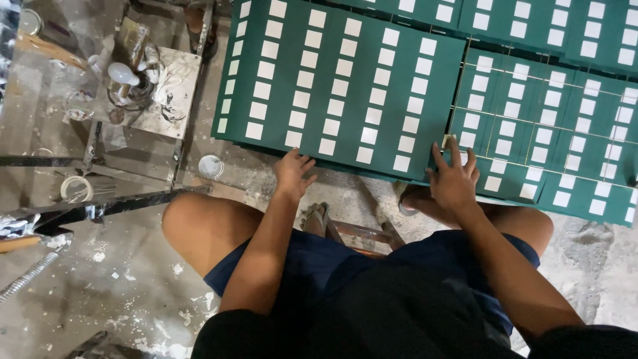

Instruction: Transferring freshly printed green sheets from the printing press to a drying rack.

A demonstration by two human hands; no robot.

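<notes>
A large green sheet (339, 86) covered in rows of white squares lies in front of me, tilted slightly. My left hand (294, 171) grips its near edge toward the left, thumb on top. My right hand (454, 178) rests with spread fingers on the near right corner of the same sheet, where it overlaps another green sheet (551, 133) crossed by thin yellow lines. My knees and blue shorts show below, and I sit over a small wooden stool (359, 234).
More green sheets (531, 20) lie at the top right. On the left stands a messy metal bench (166, 93) with a white bulb (123, 73), a tape roll (76, 189) and dark metal bars (106, 207). The concrete floor (119, 286) is paint-spattered.
</notes>
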